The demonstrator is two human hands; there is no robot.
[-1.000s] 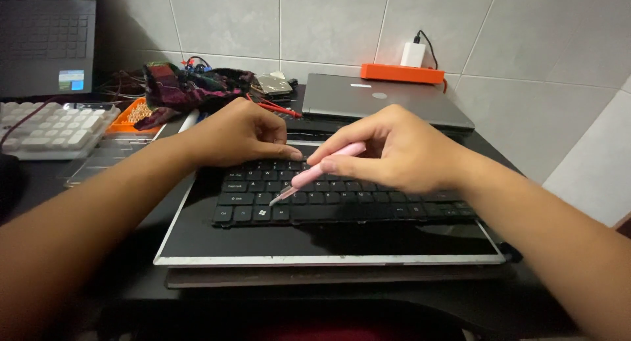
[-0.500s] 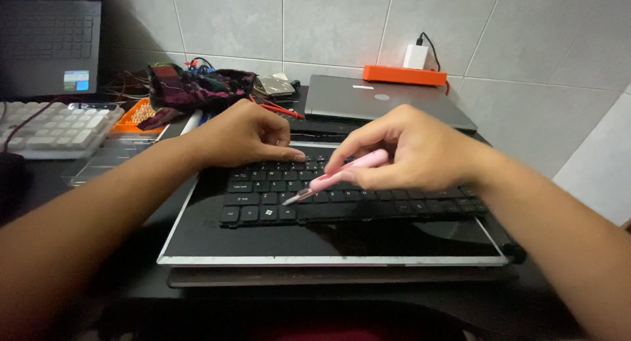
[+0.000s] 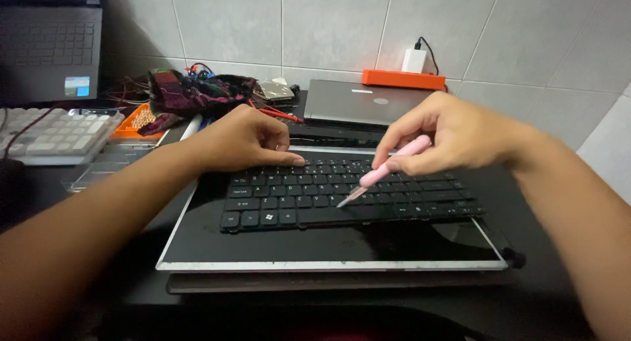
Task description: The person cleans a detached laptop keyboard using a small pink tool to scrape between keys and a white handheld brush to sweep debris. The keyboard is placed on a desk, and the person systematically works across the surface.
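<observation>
A loose black laptop keyboard [image 3: 342, 195] lies on a glossy black screen panel [image 3: 328, 245] on the dark desk. My left hand [image 3: 244, 138] rests on the keyboard's upper left edge, fingers curled and pressing down on it. My right hand [image 3: 453, 134] holds a pink-handled tool [image 3: 388, 170] like a pen. Its metal tip points down-left and meets the keys near the middle of the keyboard.
A closed grey laptop [image 3: 361, 103] sits behind the keyboard, with an orange box [image 3: 402, 80] and a white charger [image 3: 414, 59] at the tiled wall. A white keyboard [image 3: 56, 134], an orange tray [image 3: 137, 122], a dark cloth [image 3: 197, 91] with wires, and another laptop [image 3: 49, 51] are at left.
My right hand and the pink tool have shifted to the right along the keyboard, the tip moving to more central keys. My left hand stays on the keyboard's upper left edge.
</observation>
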